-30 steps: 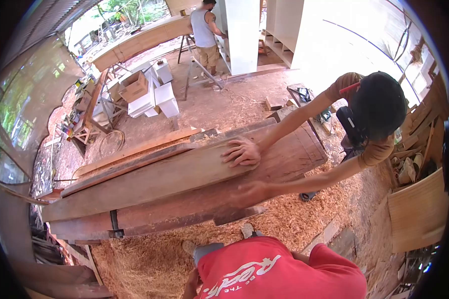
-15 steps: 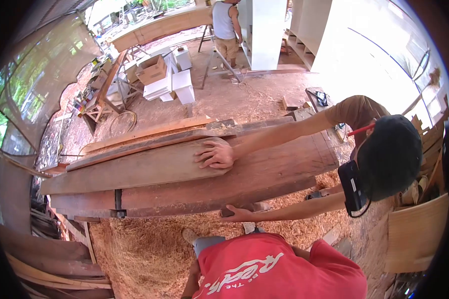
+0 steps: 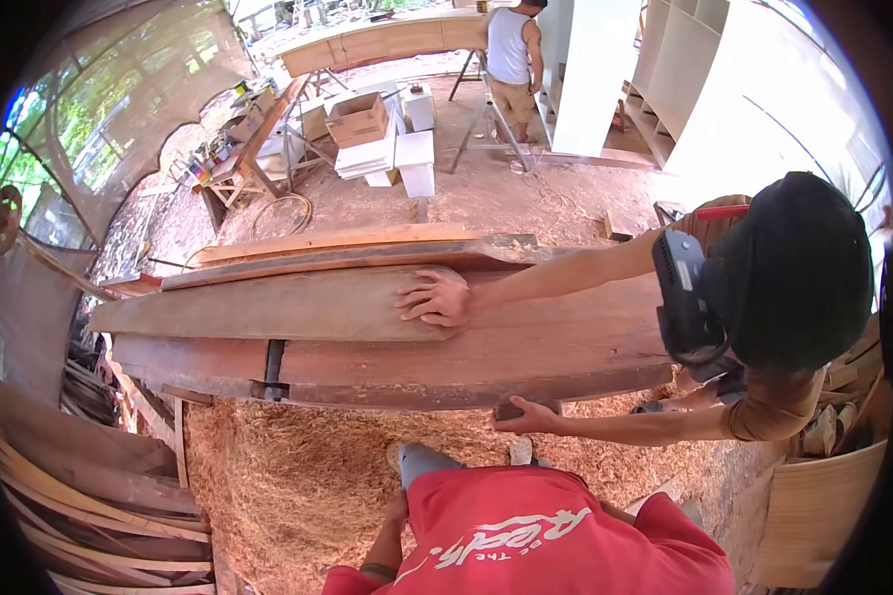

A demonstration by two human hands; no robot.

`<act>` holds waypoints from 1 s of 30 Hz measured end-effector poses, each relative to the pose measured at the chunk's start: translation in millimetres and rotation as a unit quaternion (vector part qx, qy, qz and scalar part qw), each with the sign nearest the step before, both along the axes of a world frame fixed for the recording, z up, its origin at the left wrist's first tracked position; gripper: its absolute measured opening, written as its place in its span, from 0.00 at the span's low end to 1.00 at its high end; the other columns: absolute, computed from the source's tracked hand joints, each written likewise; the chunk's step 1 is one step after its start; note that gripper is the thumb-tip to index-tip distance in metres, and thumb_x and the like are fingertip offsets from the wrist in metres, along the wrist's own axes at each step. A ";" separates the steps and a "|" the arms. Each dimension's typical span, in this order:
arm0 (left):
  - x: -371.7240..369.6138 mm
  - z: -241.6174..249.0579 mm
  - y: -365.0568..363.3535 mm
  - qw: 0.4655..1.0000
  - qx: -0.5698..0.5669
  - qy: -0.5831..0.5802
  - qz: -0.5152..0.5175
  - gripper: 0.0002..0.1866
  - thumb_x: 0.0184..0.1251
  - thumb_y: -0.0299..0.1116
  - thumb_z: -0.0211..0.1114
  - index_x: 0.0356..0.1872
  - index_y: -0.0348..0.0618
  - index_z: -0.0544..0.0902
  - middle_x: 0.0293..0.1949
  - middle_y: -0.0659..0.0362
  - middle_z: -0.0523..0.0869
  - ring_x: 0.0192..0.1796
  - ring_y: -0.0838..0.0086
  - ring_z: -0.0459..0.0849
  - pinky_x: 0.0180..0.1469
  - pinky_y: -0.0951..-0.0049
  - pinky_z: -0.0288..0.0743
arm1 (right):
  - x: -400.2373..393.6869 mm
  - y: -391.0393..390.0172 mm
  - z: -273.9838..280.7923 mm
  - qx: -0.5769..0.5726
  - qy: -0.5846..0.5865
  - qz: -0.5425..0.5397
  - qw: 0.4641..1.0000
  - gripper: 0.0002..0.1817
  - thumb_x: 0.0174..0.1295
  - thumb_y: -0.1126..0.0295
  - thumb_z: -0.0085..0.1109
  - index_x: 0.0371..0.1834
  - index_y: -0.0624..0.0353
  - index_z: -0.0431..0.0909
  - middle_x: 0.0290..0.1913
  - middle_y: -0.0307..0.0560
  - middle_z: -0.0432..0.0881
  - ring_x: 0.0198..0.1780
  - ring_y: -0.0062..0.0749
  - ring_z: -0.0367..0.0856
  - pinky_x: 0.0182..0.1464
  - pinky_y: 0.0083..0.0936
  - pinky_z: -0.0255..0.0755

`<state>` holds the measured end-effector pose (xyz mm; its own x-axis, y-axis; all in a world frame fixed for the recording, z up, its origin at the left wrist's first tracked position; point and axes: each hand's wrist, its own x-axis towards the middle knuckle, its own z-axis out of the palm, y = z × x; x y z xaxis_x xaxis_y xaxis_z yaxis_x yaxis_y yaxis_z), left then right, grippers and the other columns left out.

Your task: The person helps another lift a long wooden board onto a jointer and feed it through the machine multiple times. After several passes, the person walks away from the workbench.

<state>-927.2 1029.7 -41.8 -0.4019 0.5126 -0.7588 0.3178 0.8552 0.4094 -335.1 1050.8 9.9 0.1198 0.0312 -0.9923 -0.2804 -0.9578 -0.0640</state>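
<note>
The wearer's left hand [image 3: 396, 509] is seen at the left side of the red shirt [image 3: 526, 531], next to the trouser leg; a dark band [image 3: 378, 571] shows on that arm. The fingers are obscured, so whether it is open or closed cannot be told. The right hand is hidden from view; only a strip of the right arm [image 3: 617, 513] shows between shirt and sleeve.

The workpiece nearest the wearer is a broad reddish slab [image 3: 536, 347], lying lengthwise left to right just beyond the wearer's feet. A brownish board [image 3: 268, 305] rests on its left and middle portion, towards the far side. A dark bar [image 3: 274, 363] crosses the slab's exposed near part, at left. Long planks [image 3: 337, 241] lie alongside on the far side.

A co-worker in a dark cap [image 3: 802, 273] leans in from the right. That person's far hand [image 3: 439, 297] lies spread, palm down, on the board's right end. The near hand [image 3: 528, 416] is at a small wooden block [image 3: 546, 407] by the slab's near edge, thumb against it; firmness of grip cannot be determined.

Wood shavings [image 3: 288, 486] cover the near floor. Farther off, a second person [image 3: 511, 50] stands beside white cabinets [image 3: 593, 79].
</note>
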 end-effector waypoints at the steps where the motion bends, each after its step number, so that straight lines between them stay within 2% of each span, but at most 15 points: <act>1: -10.6 -4.9 -3.2 0.998 0.012 -0.025 0.057 0.27 0.58 0.51 0.42 0.43 0.37 0.74 0.43 0.39 0.75 0.43 0.52 0.77 0.43 0.59 0.68 | 0.1 -6.7 6.0 -0.001 -0.038 0.026 0.999 0.29 0.55 0.58 0.50 0.54 0.60 0.51 0.55 0.54 0.56 0.53 0.39 0.58 0.52 0.36 0.55; 4: -51.9 -12.5 -1.0 0.997 -0.025 -0.049 0.055 0.27 0.58 0.52 0.44 0.41 0.35 0.75 0.41 0.38 0.76 0.44 0.51 0.76 0.44 0.61 0.68 | -20.6 -24.7 15.3 0.002 -0.105 0.064 0.992 0.26 0.55 0.58 0.50 0.52 0.60 0.53 0.54 0.53 0.58 0.51 0.38 0.59 0.51 0.35 0.56; 7: -99.9 -30.7 -13.1 0.996 -0.046 -0.078 0.005 0.28 0.58 0.52 0.44 0.39 0.33 0.76 0.38 0.40 0.78 0.37 0.54 0.79 0.41 0.63 0.70 | -76.8 -35.7 15.4 0.023 -0.126 0.089 0.988 0.24 0.56 0.58 0.49 0.50 0.59 0.56 0.52 0.53 0.60 0.49 0.38 0.61 0.49 0.34 0.58; 10: -129.2 -6.0 -17.9 0.978 -0.074 -0.168 0.098 0.27 0.57 0.51 0.45 0.36 0.34 0.77 0.31 0.41 0.79 0.28 0.59 0.81 0.36 0.66 0.73 | -169.2 -31.7 7.8 0.057 -0.107 0.134 0.983 0.22 0.56 0.59 0.48 0.49 0.59 0.58 0.51 0.52 0.62 0.47 0.38 0.63 0.47 0.34 0.60; 13: -154.1 29.4 -14.3 0.968 -0.092 -0.187 0.139 0.22 0.57 0.49 0.49 0.28 0.37 0.79 0.22 0.47 0.80 0.22 0.65 0.80 0.30 0.69 0.74 | -237.3 -26.2 3.9 0.090 -0.083 0.184 0.975 0.20 0.56 0.59 0.48 0.47 0.59 0.60 0.49 0.51 0.64 0.45 0.37 0.65 0.45 0.33 0.61; 16: -206.4 -44.9 -31.7 0.979 -0.092 -0.170 -0.065 0.18 0.55 0.45 0.53 0.23 0.39 0.80 0.16 0.55 0.80 0.22 0.69 0.81 0.29 0.68 0.74 | -276.0 -20.5 8.0 0.128 -0.071 0.218 0.965 0.18 0.56 0.59 0.47 0.45 0.58 0.62 0.48 0.51 0.66 0.43 0.37 0.67 0.43 0.32 0.63; 17: -210.4 -25.8 -21.4 0.945 -0.053 -0.048 -0.319 0.17 0.55 0.45 0.53 0.21 0.40 0.80 0.17 0.56 0.80 0.22 0.70 0.81 0.30 0.68 0.74 | -281.4 -20.7 9.6 0.139 -0.071 0.225 0.962 0.18 0.56 0.59 0.47 0.45 0.58 0.62 0.47 0.51 0.66 0.43 0.37 0.67 0.43 0.32 0.63; 18: -214.0 -0.7 -8.3 0.834 -0.010 0.075 -0.547 0.17 0.54 0.45 0.53 0.20 0.41 0.80 0.18 0.58 0.81 0.23 0.71 0.81 0.31 0.67 0.74 | -284.1 -26.2 12.0 0.143 -0.070 0.232 0.960 0.17 0.57 0.59 0.47 0.44 0.58 0.63 0.47 0.51 0.67 0.42 0.37 0.68 0.42 0.32 0.64; 20: -227.0 0.6 -2.6 0.859 0.005 0.063 -0.508 0.15 0.55 0.43 0.53 0.22 0.42 0.80 0.19 0.55 0.81 0.24 0.70 0.81 0.29 0.69 0.75 | -282.9 -33.9 14.0 0.150 -0.071 0.242 0.956 0.16 0.57 0.60 0.46 0.43 0.58 0.64 0.46 0.50 0.68 0.41 0.36 0.69 0.41 0.32 0.65; 21: -223.1 6.4 -4.2 0.979 0.000 -0.037 -0.202 0.14 0.55 0.41 0.53 0.24 0.41 0.79 0.19 0.54 0.80 0.23 0.70 0.81 0.26 0.70 0.74 | -279.6 -37.7 13.5 0.152 -0.070 0.251 0.954 0.16 0.57 0.60 0.46 0.43 0.58 0.65 0.46 0.50 0.69 0.40 0.36 0.70 0.40 0.31 0.65; 22: -211.9 32.7 1.0 0.982 -0.003 -0.137 0.128 0.12 0.56 0.39 0.53 0.26 0.41 0.78 0.19 0.54 0.80 0.23 0.70 0.80 0.23 0.71 0.74 | -276.7 -42.9 11.1 0.154 -0.068 0.260 0.951 0.15 0.57 0.60 0.46 0.42 0.58 0.66 0.45 0.50 0.70 0.40 0.36 0.70 0.40 0.31 0.66; 25: -187.3 58.1 -5.0 0.969 0.081 -0.153 0.174 0.12 0.56 0.37 0.52 0.32 0.39 0.75 0.20 0.53 0.79 0.22 0.69 0.80 0.20 0.75 0.72 | -247.9 -61.7 -3.2 0.157 -0.064 0.298 0.939 0.14 0.57 0.60 0.45 0.40 0.57 0.68 0.44 0.49 0.71 0.38 0.36 0.72 0.38 0.31 0.67; 27: -159.9 63.7 -23.9 0.964 0.087 -0.157 0.194 0.12 0.56 0.38 0.52 0.34 0.38 0.74 0.21 0.53 0.79 0.22 0.69 0.79 0.20 0.73 0.73 | -230.8 -77.8 -12.8 0.158 -0.056 0.342 0.925 0.13 0.57 0.60 0.45 0.39 0.57 0.69 0.43 0.49 0.73 0.37 0.36 0.73 0.36 0.30 0.68; 28: -150.4 67.0 -40.7 0.963 0.085 -0.155 0.202 0.13 0.56 0.38 0.52 0.34 0.38 0.74 0.22 0.54 0.78 0.21 0.69 0.79 0.20 0.72 0.73 | -223.2 -85.0 -18.3 0.173 -0.054 0.403 0.897 0.13 0.57 0.60 0.45 0.39 0.57 0.70 0.42 0.49 0.73 0.36 0.36 0.74 0.36 0.30 0.69; 30: -120.4 72.6 -76.3 0.968 0.036 -0.161 0.187 0.12 0.56 0.38 0.52 0.34 0.39 0.74 0.21 0.55 0.78 0.22 0.69 0.79 0.21 0.72 0.73 | -205.4 -97.0 -33.8 0.220 -0.059 0.548 0.805 0.13 0.58 0.60 0.44 0.38 0.57 0.71 0.41 0.48 0.75 0.35 0.35 0.75 0.35 0.29 0.70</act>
